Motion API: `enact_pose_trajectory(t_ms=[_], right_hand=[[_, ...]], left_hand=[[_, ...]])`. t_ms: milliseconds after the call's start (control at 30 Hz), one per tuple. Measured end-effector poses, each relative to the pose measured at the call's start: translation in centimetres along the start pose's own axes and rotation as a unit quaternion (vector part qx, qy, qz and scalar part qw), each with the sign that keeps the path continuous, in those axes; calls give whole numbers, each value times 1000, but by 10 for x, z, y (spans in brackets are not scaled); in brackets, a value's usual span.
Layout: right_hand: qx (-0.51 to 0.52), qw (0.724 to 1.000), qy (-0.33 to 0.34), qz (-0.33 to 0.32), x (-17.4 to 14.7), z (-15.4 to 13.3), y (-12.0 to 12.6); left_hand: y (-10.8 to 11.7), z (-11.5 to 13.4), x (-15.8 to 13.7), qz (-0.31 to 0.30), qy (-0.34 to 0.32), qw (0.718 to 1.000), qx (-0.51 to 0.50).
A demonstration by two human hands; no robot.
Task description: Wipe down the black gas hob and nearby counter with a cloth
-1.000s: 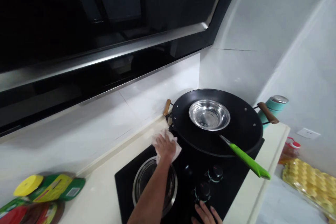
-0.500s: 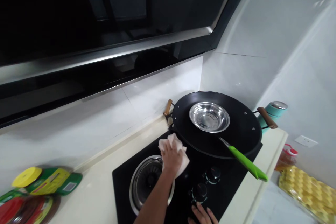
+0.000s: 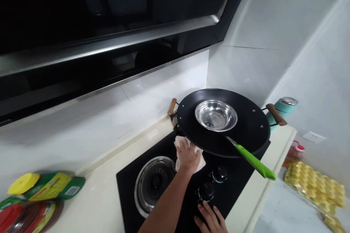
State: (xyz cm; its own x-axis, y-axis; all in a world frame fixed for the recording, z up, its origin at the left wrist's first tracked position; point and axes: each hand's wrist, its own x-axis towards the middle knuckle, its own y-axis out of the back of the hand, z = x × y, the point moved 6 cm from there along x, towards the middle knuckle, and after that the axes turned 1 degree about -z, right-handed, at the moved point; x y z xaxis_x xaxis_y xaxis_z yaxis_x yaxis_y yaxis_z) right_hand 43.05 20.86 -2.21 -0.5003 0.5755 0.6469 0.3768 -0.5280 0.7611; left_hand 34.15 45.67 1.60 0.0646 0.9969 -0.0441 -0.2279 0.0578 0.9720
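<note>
At one o'clock from the cloth (image 3: 201, 162) on the stove (image 3: 229, 191), a black wok (image 3: 246, 127) holds a metal bowl (image 3: 216, 115) and a green-handled utensil (image 3: 254, 160), while the fingers of the left hand (image 3: 189, 157) lie spread over the cloth, those of the right hand (image 3: 212, 220) sit loosely apart beside a knob (image 3: 206, 190) at five o'clock, and a dark hood (image 3: 109, 14) overhangs the pale worktop (image 3: 97, 189).

From my end I see a cream counter (image 3: 101, 193) with a black hob (image 3: 232, 189) set in it. A black wok (image 3: 246, 131) stands on the hob's far right, a pale cloth (image 3: 201, 163) lies beside it, and a steel-rimmed burner (image 3: 155, 181) is left. The counter's left carries a green bottle (image 3: 51, 186) and a red-lidded jar (image 3: 32, 218). Yellow trays (image 3: 314, 182) rest on a lower surface (image 3: 279, 204), right.
</note>
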Motion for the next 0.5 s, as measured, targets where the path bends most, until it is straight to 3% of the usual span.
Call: enact_pose_trajectory(t_ms=[133, 300, 500], right_hand=[[18, 999, -14, -44, -5, -3, -4], [28, 998, -33, -46, -2, -6, 3], [38, 997, -43, -53, 5, -8, 10]], left_hand=[[-5, 19, -8, -20, -79, 996, -35], [-9, 12, -35, -44, -151, 986, -57], [-13, -9, -82, -21, -114, 992, -58]])
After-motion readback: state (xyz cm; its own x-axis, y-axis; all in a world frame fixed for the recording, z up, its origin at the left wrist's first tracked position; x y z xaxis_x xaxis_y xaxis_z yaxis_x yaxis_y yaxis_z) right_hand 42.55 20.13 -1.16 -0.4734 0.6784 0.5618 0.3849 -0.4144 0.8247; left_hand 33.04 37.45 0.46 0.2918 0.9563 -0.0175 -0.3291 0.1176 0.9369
